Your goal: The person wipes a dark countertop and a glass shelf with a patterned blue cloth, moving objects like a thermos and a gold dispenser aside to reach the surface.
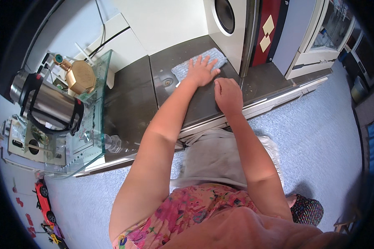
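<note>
My left hand lies flat on a folded light blue-grey cloth, its fingers spread. Beneath the cloth is the dark top of a low cabinet. Close by on the right, my right hand rests near the front edge of that top with its fingers curled in. Nothing shows in it, though the palm side is hidden. A small round fitting sits in the dark surface, left of my left wrist.
At left, a glass shelf carries a steel flask and a gold bottle. A clear glass stands under its edge. A white speaker cabinet rises behind my hands. A red toy car is on the floor.
</note>
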Tool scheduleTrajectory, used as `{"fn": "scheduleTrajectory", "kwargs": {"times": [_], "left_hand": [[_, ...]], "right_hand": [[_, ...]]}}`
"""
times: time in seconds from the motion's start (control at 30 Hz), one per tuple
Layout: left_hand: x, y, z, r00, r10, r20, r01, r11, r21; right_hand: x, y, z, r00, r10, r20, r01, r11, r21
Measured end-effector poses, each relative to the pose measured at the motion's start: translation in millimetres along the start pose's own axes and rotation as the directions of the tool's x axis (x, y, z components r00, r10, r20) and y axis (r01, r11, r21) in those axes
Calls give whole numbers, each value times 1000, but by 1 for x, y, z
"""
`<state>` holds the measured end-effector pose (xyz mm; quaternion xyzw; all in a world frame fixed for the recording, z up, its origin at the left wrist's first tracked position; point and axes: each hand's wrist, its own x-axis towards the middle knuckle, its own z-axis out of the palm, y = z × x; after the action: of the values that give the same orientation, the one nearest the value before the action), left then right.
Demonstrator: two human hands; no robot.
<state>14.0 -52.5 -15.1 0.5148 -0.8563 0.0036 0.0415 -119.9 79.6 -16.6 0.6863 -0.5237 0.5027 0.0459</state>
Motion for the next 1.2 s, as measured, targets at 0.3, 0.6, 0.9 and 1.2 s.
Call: {"fn": "scheduleTrajectory", "kwargs": {"times": [0.3, 0.6, 0.9, 1.2], "left_hand": [[-112, 34, -20, 991, 136, 6, -136, 991, 14], [-162, 27, -34, 978, 201, 54, -197, 978, -68], [-84, -41, -22, 991, 114, 64, -110, 992, -62], [3, -86, -7, 992, -100, 77, 101, 995, -13]], "right_hand": [[-2, 0, -6, 998, 26, -52, -24, 999, 29], [-3, -2, -9, 997, 76, -21, -75, 996, 54], [-1, -3, -8, 998, 32, -45, -29, 997, 72], [-1, -7, -7, 999, 47, -26, -45, 996, 72]]}}
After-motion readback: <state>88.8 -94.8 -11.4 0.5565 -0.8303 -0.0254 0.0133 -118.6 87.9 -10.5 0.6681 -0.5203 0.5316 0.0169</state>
